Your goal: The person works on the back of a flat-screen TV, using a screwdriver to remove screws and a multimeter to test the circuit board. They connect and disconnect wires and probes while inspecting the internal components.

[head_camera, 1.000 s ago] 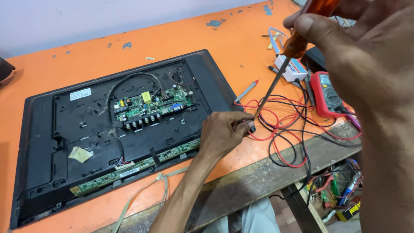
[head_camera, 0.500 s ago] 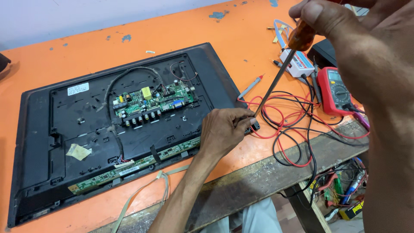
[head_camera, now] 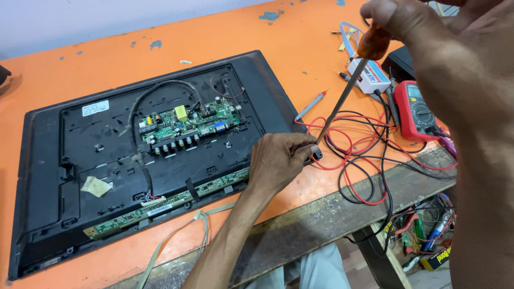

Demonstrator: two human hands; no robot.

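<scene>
Gripping one screwdriver (head_camera: 342, 101); two hands (head_camera: 281, 160) at one television (head_camera: 69, 214).

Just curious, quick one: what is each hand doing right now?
Left hand: closed at the corner of the television panel, by the screwdriver tip.
Right hand: closed on the screwdriver handle.

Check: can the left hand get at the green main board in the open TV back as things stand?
Probably yes. The left hand rests on the TV's lower right corner, and the green main board lies bare just beyond it with nothing over it. It would have to let go of the screwdriver tip first.
</scene>
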